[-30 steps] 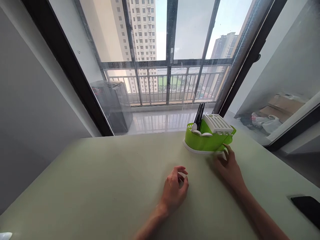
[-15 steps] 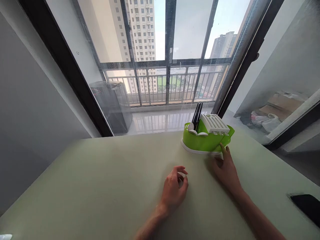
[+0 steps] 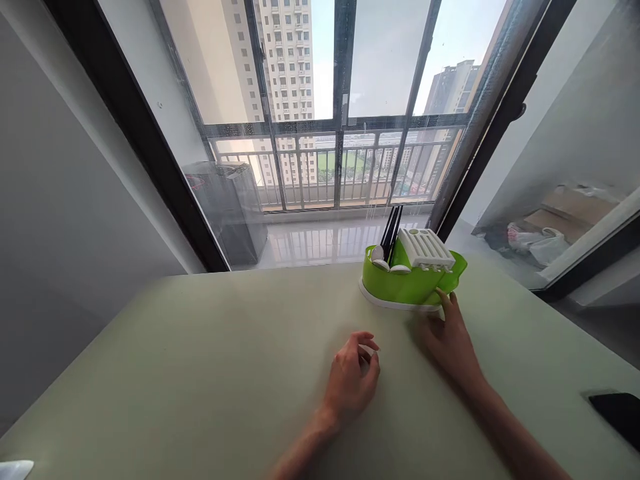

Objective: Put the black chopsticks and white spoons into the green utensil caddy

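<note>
A green cutlery holder (image 3: 397, 285) with a white base stands near the table's far edge. Black chopsticks (image 3: 392, 230) and white spoons (image 3: 385, 262) stand in its left part, and a white slotted rack (image 3: 427, 249) covers the right part. My right hand (image 3: 453, 347) is at the holder's front right corner, its index finger touching the green side and its fingers apart. Nothing shows in its grasp. My left hand (image 3: 353, 377) rests on the table in front, fingers loosely bent and apart from the thumb, holding nothing.
The pale table (image 3: 200, 373) reaches to a glass door and window. A black flat object (image 3: 617, 410) lies at the right edge, and a white object (image 3: 16, 469) shows at the lower left corner. Beyond the glass stand a grey box-shaped thing (image 3: 225, 213) and plastic bags (image 3: 547, 245).
The holder and my right hand have shifted slightly left against the window behind. My left hand keeps its pose. The view has turned a little.
</note>
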The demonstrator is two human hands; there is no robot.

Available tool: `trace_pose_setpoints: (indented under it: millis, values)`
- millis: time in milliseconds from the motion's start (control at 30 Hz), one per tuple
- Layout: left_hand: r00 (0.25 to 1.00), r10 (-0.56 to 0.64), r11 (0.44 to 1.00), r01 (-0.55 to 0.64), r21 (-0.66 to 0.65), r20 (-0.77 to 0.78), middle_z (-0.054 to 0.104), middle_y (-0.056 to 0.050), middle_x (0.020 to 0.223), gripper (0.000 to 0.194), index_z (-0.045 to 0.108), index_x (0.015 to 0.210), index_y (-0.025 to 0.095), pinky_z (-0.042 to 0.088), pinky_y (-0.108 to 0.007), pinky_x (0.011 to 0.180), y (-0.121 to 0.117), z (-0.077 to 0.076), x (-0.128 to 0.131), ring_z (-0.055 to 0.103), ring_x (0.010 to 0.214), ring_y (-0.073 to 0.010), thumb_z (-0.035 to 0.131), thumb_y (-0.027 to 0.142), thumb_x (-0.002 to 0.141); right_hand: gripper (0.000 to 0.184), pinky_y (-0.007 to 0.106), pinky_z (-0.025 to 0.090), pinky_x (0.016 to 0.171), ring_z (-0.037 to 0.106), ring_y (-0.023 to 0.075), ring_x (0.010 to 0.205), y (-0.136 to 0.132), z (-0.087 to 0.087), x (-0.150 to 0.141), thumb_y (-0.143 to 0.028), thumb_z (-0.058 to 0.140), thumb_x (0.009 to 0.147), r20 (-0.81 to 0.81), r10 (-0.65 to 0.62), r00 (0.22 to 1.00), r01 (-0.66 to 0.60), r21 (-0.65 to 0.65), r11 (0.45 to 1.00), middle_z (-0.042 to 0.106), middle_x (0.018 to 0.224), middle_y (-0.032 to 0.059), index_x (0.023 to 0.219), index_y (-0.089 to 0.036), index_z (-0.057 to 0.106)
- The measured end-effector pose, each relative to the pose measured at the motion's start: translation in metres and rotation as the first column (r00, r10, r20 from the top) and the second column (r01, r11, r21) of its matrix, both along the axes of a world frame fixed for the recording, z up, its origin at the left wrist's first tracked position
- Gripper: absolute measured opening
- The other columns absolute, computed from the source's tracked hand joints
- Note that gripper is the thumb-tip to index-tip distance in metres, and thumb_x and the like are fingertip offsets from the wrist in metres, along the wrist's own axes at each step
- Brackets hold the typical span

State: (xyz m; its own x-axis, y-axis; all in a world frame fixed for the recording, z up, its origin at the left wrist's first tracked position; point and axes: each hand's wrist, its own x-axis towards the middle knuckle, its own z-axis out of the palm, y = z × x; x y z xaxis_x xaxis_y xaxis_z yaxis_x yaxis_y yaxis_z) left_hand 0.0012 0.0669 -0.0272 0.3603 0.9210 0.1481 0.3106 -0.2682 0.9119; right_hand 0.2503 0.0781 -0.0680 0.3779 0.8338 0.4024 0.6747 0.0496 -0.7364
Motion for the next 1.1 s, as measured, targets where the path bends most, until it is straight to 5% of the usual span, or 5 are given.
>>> trace_pose_setpoints:
  millis: [100,300,900,1000,1100]
  values:
    - [1.000,0.000,1.000,0.000,-0.001,-0.001,0.074,-0.004,0.105,0.022,0.057,0.114,0.022,0.053,-0.030,0.072,-0.001,-0.001,0.001,0.065,0.073,-0.0141,0.054,0.024,0.092,0.079,0.049,0.056,0.094,0.071,0.0256,0.096,-0.002,0.001,-0.006,-0.039,0.061,0.085,0.009,0.019,1.000,-0.019,-0.024,1.000,0.016,0.169,0.0167,0.157,-0.029,0.030]
    - [1.000,-0.005,1.000,0.005,-0.004,-0.011,0.074,-0.003,0.105,0.024,0.056,0.114,0.022,0.054,-0.030,0.073,0.000,-0.003,0.001,0.066,0.074,-0.0141,0.053,0.021,0.090,0.077,0.047,0.057,0.090,0.072,0.0238,0.090,-0.006,0.007,-0.019,-0.036,0.058,0.085,0.052,0.033,0.998,-0.031,-0.050,0.998,0.012,0.171,0.0143,0.157,-0.032,0.030]
    - [0.998,-0.013,0.998,0.017,0.059,-0.065,0.074,-0.004,0.098,0.017,0.061,0.107,0.023,0.054,-0.032,0.074,-0.001,-0.004,0.001,0.067,0.076,-0.0164,0.052,0.020,0.092,0.077,0.049,0.058,0.091,0.072,0.0274,0.102,-0.011,0.005,-0.037,-0.036,0.058,0.087,0.058,0.136,0.989,-0.132,-0.063,0.989,0.006,0.172,0.0117,0.158,-0.036,0.028]
    - [0.997,-0.011,0.998,0.016,0.054,-0.077,0.073,-0.004,0.096,0.014,0.061,0.104,0.023,0.053,-0.032,0.075,-0.002,-0.003,0.001,0.067,0.077,-0.0167,0.051,0.023,0.095,0.079,0.052,0.054,0.099,0.061,0.0342,0.127,-0.012,0.006,-0.041,-0.031,0.057,0.085,0.072,0.168,0.983,-0.164,-0.052,0.985,0.005,0.172,0.0104,0.158,-0.034,0.027]
    - [0.997,-0.015,0.999,0.019,0.051,-0.070,0.073,-0.003,0.096,0.015,0.061,0.106,0.023,0.053,-0.032,0.077,-0.003,-0.003,0.002,0.067,0.080,-0.0171,0.051,0.024,0.095,0.079,0.056,0.043,0.111,0.027,0.0365,0.153,-0.015,0.010,-0.046,-0.025,0.054,0.084,0.113,0.204,0.972,-0.199,-0.050,0.979,0.005,0.172,0.0080,0.158,-0.032,0.027]
